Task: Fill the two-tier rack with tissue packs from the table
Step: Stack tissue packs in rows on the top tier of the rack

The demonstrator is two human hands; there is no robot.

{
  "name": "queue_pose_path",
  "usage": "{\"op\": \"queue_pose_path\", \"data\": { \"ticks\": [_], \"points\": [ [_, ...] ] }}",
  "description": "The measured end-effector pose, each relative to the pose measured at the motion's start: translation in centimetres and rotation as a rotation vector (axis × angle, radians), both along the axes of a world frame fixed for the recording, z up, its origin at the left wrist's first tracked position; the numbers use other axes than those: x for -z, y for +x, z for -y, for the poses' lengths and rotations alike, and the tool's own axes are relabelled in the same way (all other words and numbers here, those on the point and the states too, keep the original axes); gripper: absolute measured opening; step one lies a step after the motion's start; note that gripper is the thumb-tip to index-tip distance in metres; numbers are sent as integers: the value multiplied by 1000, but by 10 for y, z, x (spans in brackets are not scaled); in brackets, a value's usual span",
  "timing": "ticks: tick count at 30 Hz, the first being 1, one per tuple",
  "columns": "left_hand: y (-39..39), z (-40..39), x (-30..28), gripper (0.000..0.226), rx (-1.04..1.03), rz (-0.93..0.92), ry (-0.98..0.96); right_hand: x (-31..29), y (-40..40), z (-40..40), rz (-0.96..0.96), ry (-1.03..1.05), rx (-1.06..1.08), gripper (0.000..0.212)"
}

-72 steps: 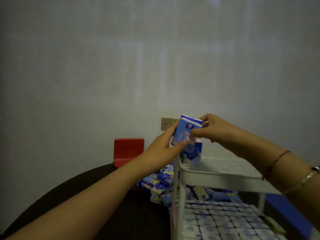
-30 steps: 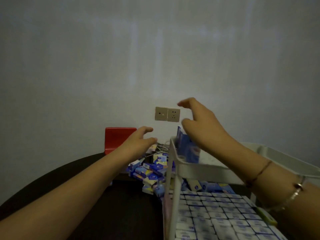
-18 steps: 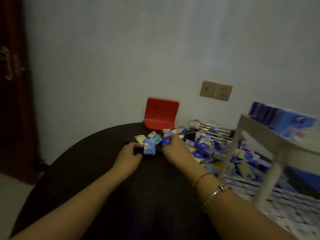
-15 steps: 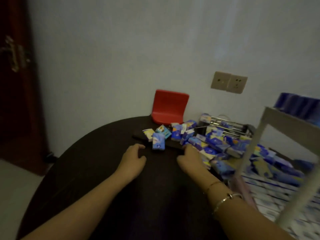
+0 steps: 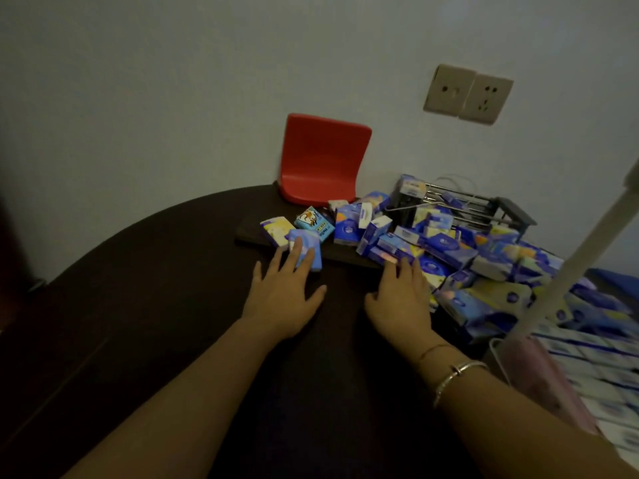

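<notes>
A heap of blue tissue packs (image 5: pixel 446 247) lies on the dark round table (image 5: pixel 138 323) against the wall. My left hand (image 5: pixel 283 292) rests palm down, fingers spread, its fingertips on a light blue tissue pack (image 5: pixel 307 247) at the heap's left end. My right hand (image 5: pixel 401 299) lies flat beside it, fingertips touching packs at the heap's near edge. Neither hand has closed around a pack. The white rack's post (image 5: pixel 581 250) crosses the right edge, and its lower tier (image 5: pixel 594 368) shows rows of packs.
A small red plastic chair-shaped stand (image 5: pixel 321 160) sits at the table's back edge. A dark metal wire rack (image 5: pixel 484 209) lies behind the heap. A double wall socket (image 5: pixel 466 93) is above it. A dark board (image 5: pixel 311 247) lies under the leftmost packs.
Both hands left the rack's top tier, swung left and down to the heap on the table; in the last half second they slid forward and their fingertips reached the packs.
</notes>
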State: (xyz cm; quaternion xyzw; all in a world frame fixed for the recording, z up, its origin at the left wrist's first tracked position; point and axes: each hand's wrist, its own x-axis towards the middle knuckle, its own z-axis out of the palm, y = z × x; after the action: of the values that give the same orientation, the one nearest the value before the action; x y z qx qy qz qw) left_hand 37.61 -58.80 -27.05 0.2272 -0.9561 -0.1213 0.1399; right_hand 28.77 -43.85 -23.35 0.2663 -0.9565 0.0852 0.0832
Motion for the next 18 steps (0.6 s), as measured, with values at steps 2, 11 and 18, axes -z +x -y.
{"op": "queue_pose_path", "data": {
  "ticks": [2, 11, 18],
  "points": [
    [4, -3, -2, 64, 29, -93, -2, 2, 3, 1, -64, 14, -5, 67],
    [25, -18, -17, 36, 199, -275, 55, -2, 4, -26, -26, 49, 124, 75],
    [49, -36, -20, 35, 193, -298, 298, 1, 26, -55, -128, -60, -219, 60]
  ]
}}
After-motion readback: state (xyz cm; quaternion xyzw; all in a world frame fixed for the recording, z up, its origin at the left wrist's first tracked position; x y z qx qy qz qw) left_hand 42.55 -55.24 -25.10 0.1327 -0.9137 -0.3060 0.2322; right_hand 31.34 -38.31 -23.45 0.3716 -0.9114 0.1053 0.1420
